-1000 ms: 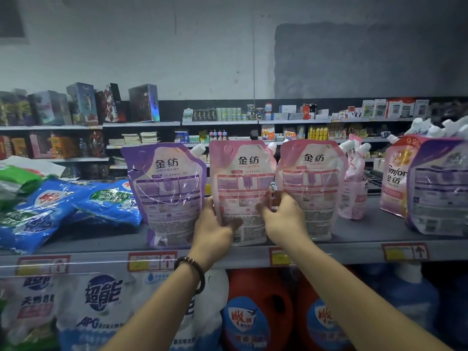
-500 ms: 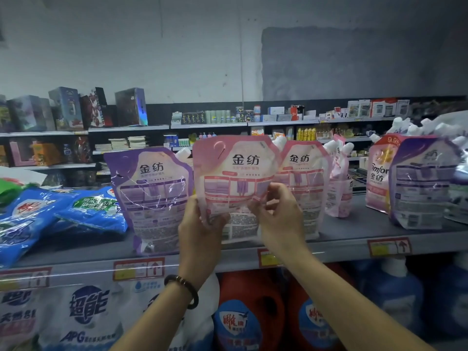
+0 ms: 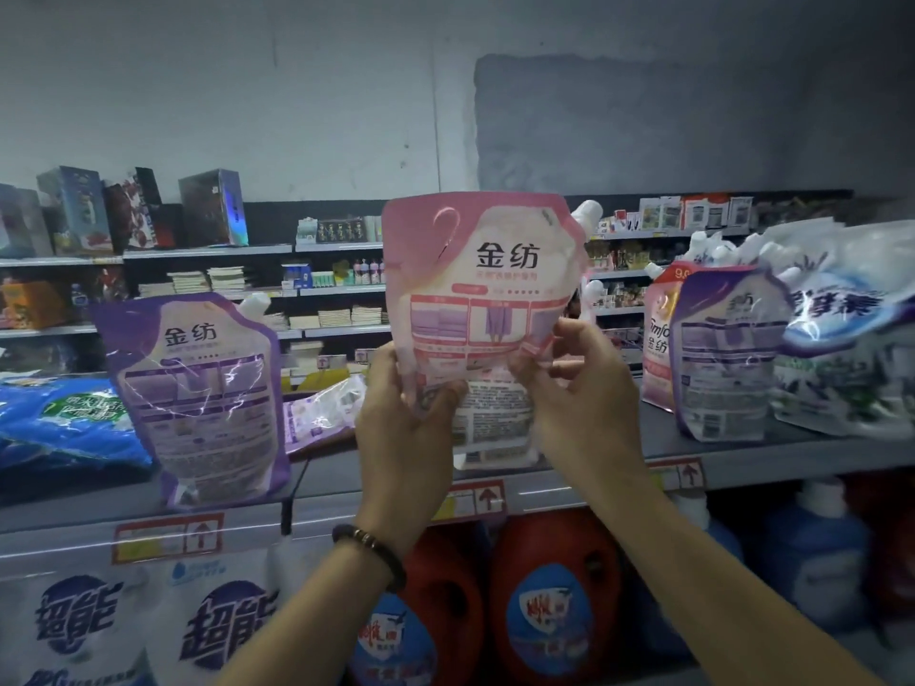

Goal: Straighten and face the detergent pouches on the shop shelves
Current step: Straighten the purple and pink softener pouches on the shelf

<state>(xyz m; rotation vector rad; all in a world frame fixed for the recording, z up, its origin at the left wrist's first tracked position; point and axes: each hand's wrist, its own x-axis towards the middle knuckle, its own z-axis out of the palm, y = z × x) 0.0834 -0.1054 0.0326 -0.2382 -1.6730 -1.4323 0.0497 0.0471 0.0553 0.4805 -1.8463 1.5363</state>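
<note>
A pink detergent pouch [image 3: 482,289] with a white spout is lifted off the grey shelf [image 3: 742,460], its back label facing me. My left hand [image 3: 403,418] grips its lower left edge and my right hand [image 3: 577,388] pinches its lower right edge. To the left a purple pouch [image 3: 198,393] stands upright on the shelf. Behind the hands another pouch [image 3: 324,406] lies flat. On the right stand a pink pouch [image 3: 658,339] and a purple pouch [image 3: 723,354].
Blue detergent bags [image 3: 64,423] lie at the left of the shelf and white-blue bags [image 3: 846,334] crowd the right end. Red jugs [image 3: 549,601] and white bags [image 3: 124,631] fill the shelf below. Another aisle of shelves [image 3: 198,250] stands behind.
Both hands have raised the pink pouch off the shelf and toward me. The pouch that stood to its right is no longer upright; one now lies flat behind the hands.
</note>
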